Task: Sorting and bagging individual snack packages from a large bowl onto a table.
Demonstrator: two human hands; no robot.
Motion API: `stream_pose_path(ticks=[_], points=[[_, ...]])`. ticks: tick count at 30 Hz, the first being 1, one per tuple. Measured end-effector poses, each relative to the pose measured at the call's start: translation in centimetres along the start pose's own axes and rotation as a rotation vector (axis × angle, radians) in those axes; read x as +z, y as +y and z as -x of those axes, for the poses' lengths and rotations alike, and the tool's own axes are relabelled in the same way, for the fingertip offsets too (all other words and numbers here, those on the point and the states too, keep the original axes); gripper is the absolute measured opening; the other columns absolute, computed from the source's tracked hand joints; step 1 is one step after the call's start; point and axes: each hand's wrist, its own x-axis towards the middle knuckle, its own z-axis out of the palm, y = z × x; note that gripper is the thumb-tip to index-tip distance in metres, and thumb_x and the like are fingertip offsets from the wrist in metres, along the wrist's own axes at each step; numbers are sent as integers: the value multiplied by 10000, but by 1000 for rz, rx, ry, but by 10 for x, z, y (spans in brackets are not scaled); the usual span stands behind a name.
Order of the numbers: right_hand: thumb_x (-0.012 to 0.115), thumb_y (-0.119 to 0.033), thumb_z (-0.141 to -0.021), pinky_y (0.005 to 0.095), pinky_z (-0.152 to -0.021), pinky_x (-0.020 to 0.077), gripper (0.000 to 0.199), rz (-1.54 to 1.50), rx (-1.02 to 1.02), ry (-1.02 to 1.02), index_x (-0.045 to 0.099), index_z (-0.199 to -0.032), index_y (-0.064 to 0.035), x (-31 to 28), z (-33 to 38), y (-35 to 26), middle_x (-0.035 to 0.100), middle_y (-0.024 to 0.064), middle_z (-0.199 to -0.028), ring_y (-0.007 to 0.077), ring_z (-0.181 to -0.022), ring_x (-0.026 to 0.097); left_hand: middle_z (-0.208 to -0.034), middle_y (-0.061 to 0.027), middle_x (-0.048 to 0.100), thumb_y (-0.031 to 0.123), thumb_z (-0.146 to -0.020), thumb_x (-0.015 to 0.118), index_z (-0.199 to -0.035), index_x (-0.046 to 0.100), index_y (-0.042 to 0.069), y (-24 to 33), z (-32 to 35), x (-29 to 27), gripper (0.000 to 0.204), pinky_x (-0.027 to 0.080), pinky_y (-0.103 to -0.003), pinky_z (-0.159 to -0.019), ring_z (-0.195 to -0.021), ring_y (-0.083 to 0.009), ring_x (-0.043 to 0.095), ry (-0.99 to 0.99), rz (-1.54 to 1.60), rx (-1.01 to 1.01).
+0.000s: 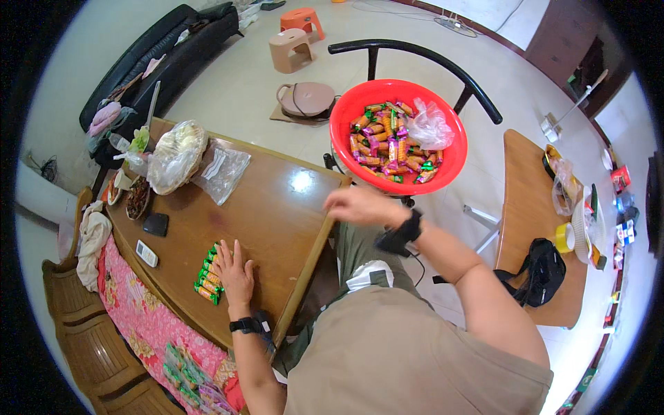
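Observation:
On the wooden table a short row of wrapped snack sticks point(209, 275), orange with green ends, lies side by side. My left hand point(236, 274) rests over the right side of that row, palm down, fingers spread. Part of the row is hidden under the fingers. My right hand point(365, 206) hangs past the table's right edge, just below a red basin point(453, 162). Its fingers point left, loosely bent, and nothing shows in them. Inside the basin are many wrapped snack sticks point(393, 149) with purple or green ends, plus a crumpled clear plastic bag point(429, 126).
The table point(277, 207) also carries a covered basket point(178, 155), a flat plastic bag point(223, 173), a black wallet-like item point(156, 224) and a white remote point(146, 253). A black-railed chair point(422, 52) holds the basin. At right stands another table point(526, 207) with a black bag point(543, 277).

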Motion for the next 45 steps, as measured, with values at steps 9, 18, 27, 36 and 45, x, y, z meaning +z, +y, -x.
stream_pose_path(ticks=[9,18,27,36,45], points=[[553,-80,-742,362,-723,508,510,665,670,-543,572,-1250,-126,-158,35,136,676,150,-984,266,-826,645,-1526,-159,215,225,-906,551,-1428,352,115,54,3,0,570,187,-581,-1086,-1408,-338,197,38,211,10],[592,-93,-660,351,-644,487,403,323,1075,-457,662,-1054,-135,-158,29,215,668,54,-902,190,-756,629,-1526,-165,213,214,-901,555,-1427,350,107,48,8,-5,575,200,-586,-1078,-1404,-340,211,12,249,-55],[624,-101,-807,281,-541,439,160,236,646,-234,524,-929,-74,-182,56,117,592,18,-753,107,-653,553,-1486,-183,294,155,-883,575,-1387,406,84,53,7,5,537,251,-497,-1086,-1370,-350,279,101,439,1],[558,-156,-940,189,-553,452,157,-769,167,-246,426,-1018,-121,-31,-3,26,642,34,-807,62,-632,583,-1148,-66,612,168,-936,544,-1224,567,1,103,-17,-17,333,457,-270,-888,-1034,-151,574,-163,1457,-306],[579,-178,-926,183,-564,462,264,-883,189,-393,427,-1125,-94,93,-56,-3,667,44,-860,59,-628,584,-822,27,613,164,-904,619,-974,626,53,76,-15,7,131,402,-194,-568,-657,-50,525,131,1648,-662]])
